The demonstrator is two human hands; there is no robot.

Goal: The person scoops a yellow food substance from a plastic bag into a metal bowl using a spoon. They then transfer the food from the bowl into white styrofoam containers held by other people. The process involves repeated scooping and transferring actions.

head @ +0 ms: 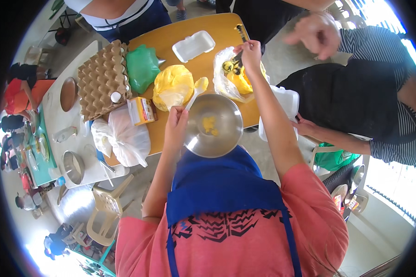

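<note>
My left hand [177, 119] grips the handle of a white plastic spoon [198, 90] with yellow mush on its bowl. The spoon is over the left rim of a steel mixing bowl [225, 138], which has a few yellow lumps [210, 125] in its bottom. My right hand [251, 55] is raised beyond the bowl, its fingers closed around a dark, limp banana peel [241, 33]. Below that hand lies an opened white plastic bag [223, 83] with blackened banana pieces and a yellow bag in it. A knotted yellow plastic bag [175, 83] sits left of the spoon.
On the left are a cardboard egg tray [102, 76] with one egg, a green bag [141, 67], a yellow box [138, 110] and white plastic bags [128, 138]. A foam container [193, 46] lies at the far side. To the right, a person in an apron holds another foam container [286, 100].
</note>
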